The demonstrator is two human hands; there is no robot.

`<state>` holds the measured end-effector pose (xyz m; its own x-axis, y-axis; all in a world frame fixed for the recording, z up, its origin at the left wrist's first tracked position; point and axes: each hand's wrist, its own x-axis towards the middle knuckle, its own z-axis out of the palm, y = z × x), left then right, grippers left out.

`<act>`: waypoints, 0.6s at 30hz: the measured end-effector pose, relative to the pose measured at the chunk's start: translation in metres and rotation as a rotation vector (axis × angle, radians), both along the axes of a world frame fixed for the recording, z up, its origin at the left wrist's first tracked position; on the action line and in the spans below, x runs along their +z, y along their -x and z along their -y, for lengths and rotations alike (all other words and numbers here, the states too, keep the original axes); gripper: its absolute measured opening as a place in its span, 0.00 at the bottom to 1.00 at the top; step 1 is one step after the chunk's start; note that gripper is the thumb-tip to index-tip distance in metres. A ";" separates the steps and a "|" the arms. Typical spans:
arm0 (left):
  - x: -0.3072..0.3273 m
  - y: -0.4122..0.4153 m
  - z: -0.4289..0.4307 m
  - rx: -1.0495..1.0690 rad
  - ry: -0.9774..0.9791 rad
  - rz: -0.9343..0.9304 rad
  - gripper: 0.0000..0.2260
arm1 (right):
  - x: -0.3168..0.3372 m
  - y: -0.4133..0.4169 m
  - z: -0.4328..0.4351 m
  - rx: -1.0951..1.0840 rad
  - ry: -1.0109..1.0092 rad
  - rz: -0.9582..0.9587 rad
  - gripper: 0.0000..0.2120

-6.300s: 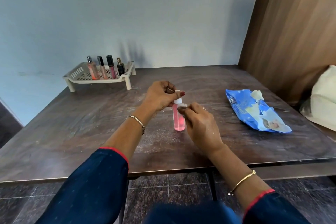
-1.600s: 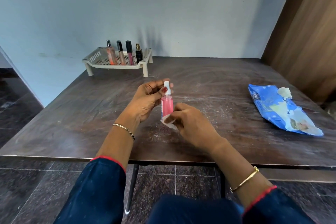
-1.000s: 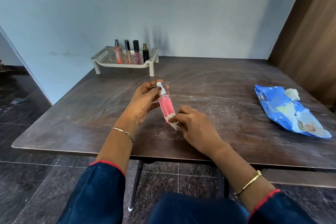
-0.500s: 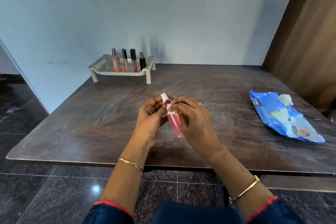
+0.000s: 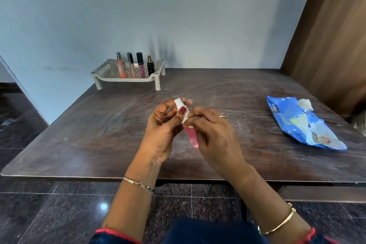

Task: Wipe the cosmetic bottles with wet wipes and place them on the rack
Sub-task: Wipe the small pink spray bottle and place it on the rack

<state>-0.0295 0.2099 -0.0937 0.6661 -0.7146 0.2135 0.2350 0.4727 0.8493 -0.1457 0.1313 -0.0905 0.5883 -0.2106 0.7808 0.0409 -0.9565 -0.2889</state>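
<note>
Fingers [image 5: 199, 112] curled, our right hand [image 5: 214, 136] presses a wipe [image 5: 185, 120] to the neck of the pink bottle [image 5: 191, 138], while our left hand [image 5: 161, 132] pinches its white cap [image 5: 177, 103] between thumb and forefinger. We hold the bottle tilted above the table [image 5: 99, 134], midway across and nearer the front edge. To wipe well, we judge, we should grip the cap firmly, turn the bottle inside the wipe and draw it down to the base, missing no side. Four bottles [image 5: 140, 63] stand upright on the rack [image 5: 126, 79] at the far left corner. Our pack [image 5: 293, 125] of wipes lies by the right edge; its white lettering is too blurred to read, and we see no label on the bottle.
</note>
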 end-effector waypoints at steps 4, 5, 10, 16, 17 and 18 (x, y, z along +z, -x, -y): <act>0.002 0.002 0.001 -0.005 0.005 0.021 0.15 | 0.002 -0.006 0.009 -0.023 -0.413 -0.004 0.09; 0.002 0.002 0.001 -0.005 0.007 0.014 0.16 | 0.002 -0.007 0.010 -0.037 -0.451 0.007 0.09; 0.004 0.004 0.007 0.058 0.037 -0.063 0.13 | -0.012 0.000 -0.003 -0.039 -0.139 0.053 0.11; 0.008 0.010 0.011 0.112 0.049 -0.095 0.14 | -0.024 0.003 0.003 -0.081 -0.060 0.087 0.12; 0.008 0.010 0.012 0.121 0.045 -0.104 0.14 | -0.024 0.003 0.005 -0.107 -0.090 0.110 0.12; 0.008 0.009 0.012 0.130 0.044 -0.120 0.14 | -0.025 0.003 0.006 -0.141 -0.135 0.132 0.12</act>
<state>-0.0388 0.1984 -0.0859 0.7752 -0.6122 0.1557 0.2680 0.5419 0.7965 -0.1487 0.1250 -0.1157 0.4405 -0.3915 0.8079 -0.0442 -0.9083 -0.4160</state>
